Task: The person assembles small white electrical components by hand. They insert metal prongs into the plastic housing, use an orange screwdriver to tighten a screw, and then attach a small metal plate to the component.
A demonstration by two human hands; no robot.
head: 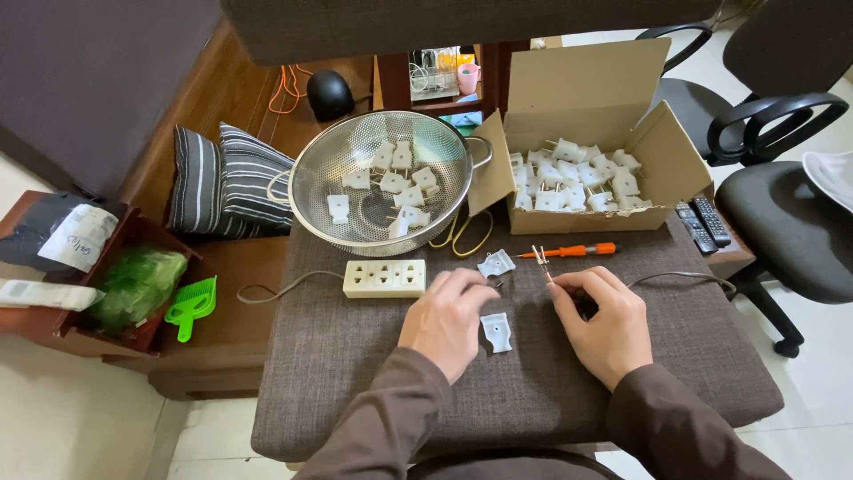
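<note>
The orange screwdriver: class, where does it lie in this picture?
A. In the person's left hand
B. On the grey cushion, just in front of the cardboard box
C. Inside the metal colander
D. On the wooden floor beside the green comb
B: the orange screwdriver lies flat on the grey cushion, just before the cardboard box, with neither hand touching it.

Brown cushion (355, 373), power strip (384, 278), screwdriver (569, 252), colander (382, 182)
</note>
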